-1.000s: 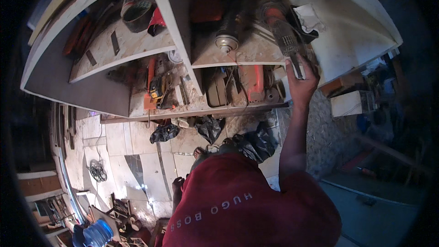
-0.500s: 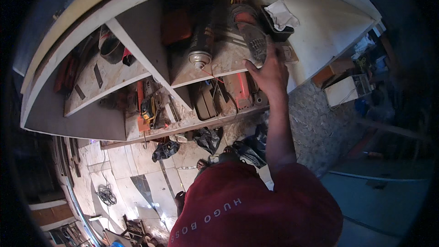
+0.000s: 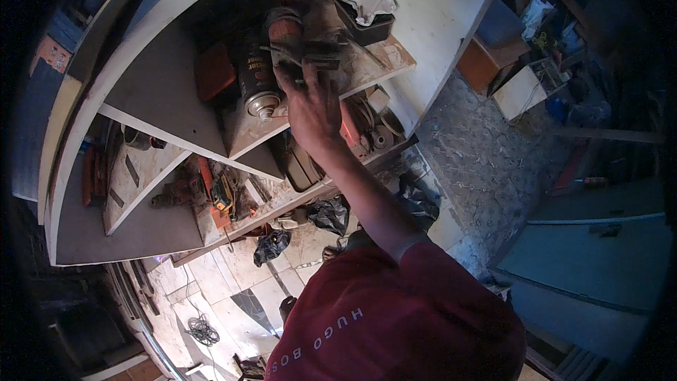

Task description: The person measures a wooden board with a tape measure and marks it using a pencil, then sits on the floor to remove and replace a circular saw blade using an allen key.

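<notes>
My right hand [image 3: 314, 109] reaches into the upper shelf [image 3: 243, 137] of the white wooden unit, its fingers bent around the dark lower part of an orange-and-dark power tool [image 3: 285, 32]. Just left of that tool lies a black spray can [image 3: 257, 81] with a metal top, close by my fingers. An orange case [image 3: 215, 70] sits farther back on the left, and a black tray [image 3: 363, 25] with a crumpled white paper [image 3: 370, 1] is to the right. My left hand [image 3: 288, 305] hangs low beside my body, mostly hidden and small.
The shelves below hold power tools [image 3: 222, 194], a red tool [image 3: 352, 123] and other items. Black plastic bags [image 3: 328, 215] and a coiled cable [image 3: 202, 328] lie on the tiled floor. Wooden boxes and clutter [image 3: 518, 92] stand at the right on paving, near a teal panel [image 3: 592, 261].
The view has turned toward the shelves. My right hand has moved forward and left with the power tool, whose lower end now sits across beside the spray can.
</notes>
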### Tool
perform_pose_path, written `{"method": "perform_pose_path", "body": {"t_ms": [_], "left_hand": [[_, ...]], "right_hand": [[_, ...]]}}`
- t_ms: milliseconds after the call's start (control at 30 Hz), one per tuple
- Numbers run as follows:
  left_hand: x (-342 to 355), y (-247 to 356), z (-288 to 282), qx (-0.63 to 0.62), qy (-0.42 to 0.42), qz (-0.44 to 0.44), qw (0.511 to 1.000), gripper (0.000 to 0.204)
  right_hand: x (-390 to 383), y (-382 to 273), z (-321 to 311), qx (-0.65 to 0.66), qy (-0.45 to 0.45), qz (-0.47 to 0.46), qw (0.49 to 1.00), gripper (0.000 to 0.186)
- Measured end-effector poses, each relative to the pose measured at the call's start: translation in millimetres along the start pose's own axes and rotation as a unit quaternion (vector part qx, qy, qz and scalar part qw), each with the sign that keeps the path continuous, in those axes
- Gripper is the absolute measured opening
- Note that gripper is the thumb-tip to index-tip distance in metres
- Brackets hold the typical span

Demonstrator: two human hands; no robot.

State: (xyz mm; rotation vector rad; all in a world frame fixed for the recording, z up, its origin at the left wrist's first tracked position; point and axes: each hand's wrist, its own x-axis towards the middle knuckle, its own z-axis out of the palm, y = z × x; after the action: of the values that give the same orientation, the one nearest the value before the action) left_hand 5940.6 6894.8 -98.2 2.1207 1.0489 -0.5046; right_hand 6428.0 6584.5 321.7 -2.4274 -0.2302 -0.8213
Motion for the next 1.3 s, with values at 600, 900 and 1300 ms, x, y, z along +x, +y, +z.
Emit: {"method": "perform_pose_path", "body": {"t_ms": [600,900,1300], "left_hand": [[-77.6,37.3,47.5,-0.163,-0.020,-0.080,0.983,0.042],[-168.2,33.5,162.4,-0.264,0.017,-0.035,0.964,0.041],[-346.6,174.5,42.7,-0.531,0.320,0.098,0.779,0.036]], "right_hand": [[54.6,130.4,-38.0,-0.192,-0.045,0.094,0.976,0.017],[18.5,111.8,-56.9,0.466,-0.106,0.175,0.861,0.023],[-229.2,-52.8,-132.2,0.596,-0.551,-0.035,0.583,0.019]]}}
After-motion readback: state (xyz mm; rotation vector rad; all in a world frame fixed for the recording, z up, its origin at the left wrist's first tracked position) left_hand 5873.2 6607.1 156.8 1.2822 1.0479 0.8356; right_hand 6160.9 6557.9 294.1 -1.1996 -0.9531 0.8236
